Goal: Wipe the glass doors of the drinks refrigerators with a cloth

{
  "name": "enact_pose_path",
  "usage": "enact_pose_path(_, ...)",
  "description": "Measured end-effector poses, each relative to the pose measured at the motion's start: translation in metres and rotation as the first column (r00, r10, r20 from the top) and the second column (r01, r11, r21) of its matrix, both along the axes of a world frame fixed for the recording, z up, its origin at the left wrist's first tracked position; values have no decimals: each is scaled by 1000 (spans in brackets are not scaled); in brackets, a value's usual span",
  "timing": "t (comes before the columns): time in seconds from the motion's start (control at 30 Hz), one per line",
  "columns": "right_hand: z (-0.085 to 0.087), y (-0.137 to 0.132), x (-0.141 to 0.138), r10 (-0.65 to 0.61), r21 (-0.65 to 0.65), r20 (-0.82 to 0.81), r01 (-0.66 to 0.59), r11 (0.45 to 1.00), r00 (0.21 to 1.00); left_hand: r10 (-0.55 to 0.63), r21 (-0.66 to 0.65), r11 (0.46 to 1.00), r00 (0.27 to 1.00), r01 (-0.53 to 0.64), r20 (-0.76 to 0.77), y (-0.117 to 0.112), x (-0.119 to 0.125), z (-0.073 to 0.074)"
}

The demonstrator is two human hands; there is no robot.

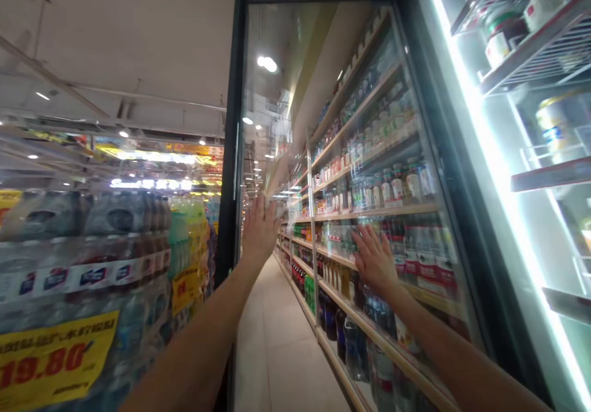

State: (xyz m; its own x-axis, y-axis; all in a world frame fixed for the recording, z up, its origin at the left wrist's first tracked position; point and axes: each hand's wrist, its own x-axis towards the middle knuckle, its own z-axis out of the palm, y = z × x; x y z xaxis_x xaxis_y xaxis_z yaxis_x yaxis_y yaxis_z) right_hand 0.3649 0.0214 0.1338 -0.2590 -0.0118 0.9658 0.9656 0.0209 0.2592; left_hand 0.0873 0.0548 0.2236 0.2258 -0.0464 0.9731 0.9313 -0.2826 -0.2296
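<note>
A tall glass fridge door (369, 92) with a black frame stands swung out in front of me. My left hand (259, 227) lies flat against the glass near its left edge, fingers stretched upward. My right hand (375, 258) presses on the glass further right, fingers spread. Neither hand holds anything. Through the glass I see a long aisle with wooden shelves of bottled drinks (392, 184).
The lit fridge interior (545, 153) at the right has wire shelves with jars and cans. At the left stands a stack of shrink-wrapped bottle packs (92, 258) with a yellow price sign (50, 356). A tiled floor (281, 338) runs down the aisle.
</note>
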Motion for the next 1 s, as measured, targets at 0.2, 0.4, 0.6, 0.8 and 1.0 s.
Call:
enact_pose_path(0.2,-3,2,1,15,4,12,-15,1000,1000,-72,138,979,892,148,-445,-9,36,-62)
enact_pose_path(0.4,-3,3,2,9,22,16,-10,1000,1000,-61,175,981,993,79,-103,4,0,-17)
enact_pose_path(0.6,-3,1,2,2,23,28,-3,1000,1000,-92,149,977,930,153,-356,2,12,-47)
enact_pose_path(0.8,-4,1,5,19,21,31,-19,1000,999,-83,133,979,893,156,-442,2,-13,-34)
enact_pose_path(1.0,-4,0,4,31,8,23,-31,999,999,-163,119,977,981,176,-107,7,7,-62)
